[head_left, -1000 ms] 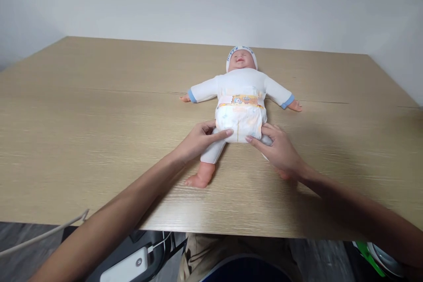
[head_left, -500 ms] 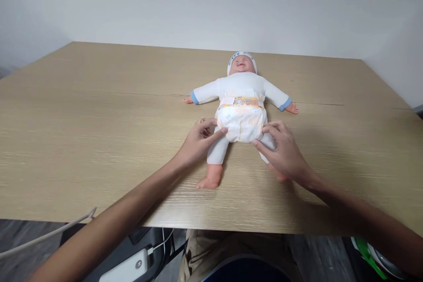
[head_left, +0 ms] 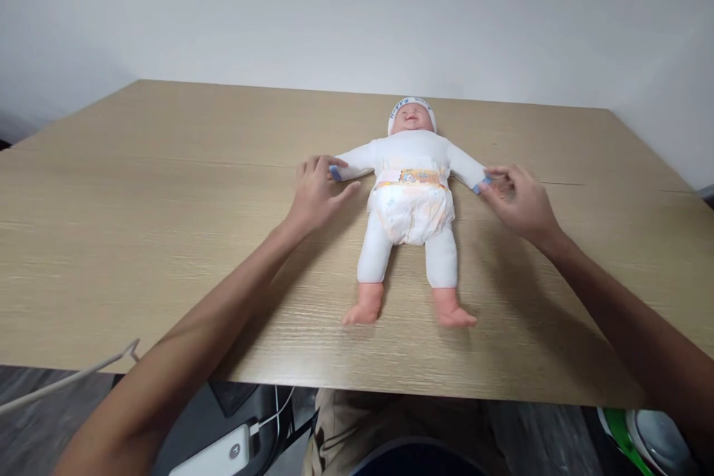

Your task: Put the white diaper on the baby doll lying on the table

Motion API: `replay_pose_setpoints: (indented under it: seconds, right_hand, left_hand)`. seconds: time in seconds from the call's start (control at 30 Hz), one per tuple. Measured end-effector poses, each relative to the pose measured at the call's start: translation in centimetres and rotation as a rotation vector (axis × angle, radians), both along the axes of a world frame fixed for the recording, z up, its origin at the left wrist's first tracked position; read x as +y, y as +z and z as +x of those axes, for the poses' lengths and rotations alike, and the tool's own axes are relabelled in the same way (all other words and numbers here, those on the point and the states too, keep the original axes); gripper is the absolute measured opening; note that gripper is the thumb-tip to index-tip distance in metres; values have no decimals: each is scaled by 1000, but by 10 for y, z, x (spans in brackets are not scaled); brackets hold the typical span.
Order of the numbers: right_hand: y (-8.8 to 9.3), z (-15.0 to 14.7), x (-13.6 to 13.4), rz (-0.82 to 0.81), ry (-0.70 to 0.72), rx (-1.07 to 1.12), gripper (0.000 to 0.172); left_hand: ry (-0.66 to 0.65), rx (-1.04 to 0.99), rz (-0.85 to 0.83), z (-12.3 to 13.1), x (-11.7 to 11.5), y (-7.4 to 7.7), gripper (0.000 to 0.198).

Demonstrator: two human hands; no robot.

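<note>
A baby doll point(head_left: 411, 145) in white clothes and a printed cap lies on its back, arms spread and legs toward me. Around its waist and hips is a diaper point(head_left: 413, 212) with an orange patterned band. My left hand point(head_left: 319, 190) is over the doll's arm on the left, covering its hand and part of the blue cuff; thumb and fingers are apart. On the other side, my right hand point(head_left: 518, 201) has its thumb and fingertips closed at the blue cuff point(head_left: 480, 184), and the doll's hand there is mostly hidden behind my fingers.
The wooden table point(head_left: 167, 238) reaches back to a pale wall point(head_left: 357, 15). A white cable point(head_left: 72, 379) hangs by the front left edge. Below the edge are a white device point(head_left: 217, 454) with a cord and, at the right, a green and white object point(head_left: 619, 431).
Both hands have let go of the diaper's leg edges and moved up and outward to the doll's two cuffs. The doll's legs now show fully.
</note>
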State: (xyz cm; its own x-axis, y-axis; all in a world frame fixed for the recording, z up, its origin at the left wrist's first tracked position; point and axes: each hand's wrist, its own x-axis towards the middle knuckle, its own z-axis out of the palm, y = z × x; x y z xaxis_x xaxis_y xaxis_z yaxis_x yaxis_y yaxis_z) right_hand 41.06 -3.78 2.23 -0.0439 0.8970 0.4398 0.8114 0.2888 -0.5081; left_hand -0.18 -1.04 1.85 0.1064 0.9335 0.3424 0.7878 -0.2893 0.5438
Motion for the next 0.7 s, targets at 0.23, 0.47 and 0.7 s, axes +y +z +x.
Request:
replay_pose_setpoints:
  seconds: [0.23,0.47,0.7]
  right_hand:
    - [-6,-23,76,-173,125,-193,61]
    - [4,-72,73,-337,-93,-253,46]
    - [35,-63,26,-291,2,-114,48]
  left_hand:
    - [-12,287,-134,25,70,4,66]
    - [-10,359,-253,57,65,15,48]
    - [54,229,-216,58,3,48,40]
